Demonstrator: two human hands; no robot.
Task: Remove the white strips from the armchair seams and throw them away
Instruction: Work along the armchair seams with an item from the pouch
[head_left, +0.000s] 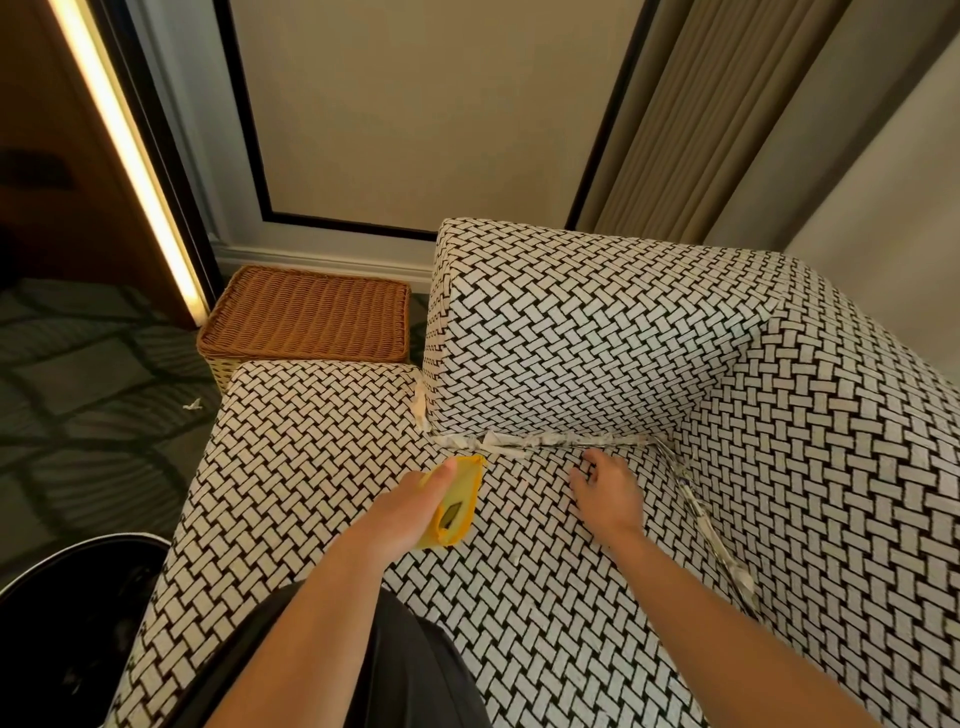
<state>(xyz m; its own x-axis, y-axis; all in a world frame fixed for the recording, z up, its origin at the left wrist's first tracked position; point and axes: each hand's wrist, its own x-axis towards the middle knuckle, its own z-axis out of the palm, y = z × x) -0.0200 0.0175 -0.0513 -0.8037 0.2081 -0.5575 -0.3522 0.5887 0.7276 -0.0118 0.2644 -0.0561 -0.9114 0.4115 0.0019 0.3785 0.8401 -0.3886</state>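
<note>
We see the white strips tucked in the seams of the armchair (597, 332): a long strip (566, 440) runs along the crease where the seat (322, 431) meets the upright cushion, a side strip (706, 519) follows the crease down the right of the seat, and a short piece (418, 410) stands in the gap at the cushion's left corner. All three look crumpled and printed with faint dark marks. Our right hand (610, 493) lies on the seat just below the long strip, fingers spread and relaxed, holding nothing; we cannot tell whether the fingertips touch the strip. Our left hand (410, 512) grips a flat yellow tool (457, 501), thumb laid along its top, and the tool's front edge points at the long strip, close to it but apart. On the carpet to the left we note a small white scrap (192, 405). A wicker basket (306, 312) sits against the wall beside the chair, and a black bin (67, 623) shows at the lower left.
</note>
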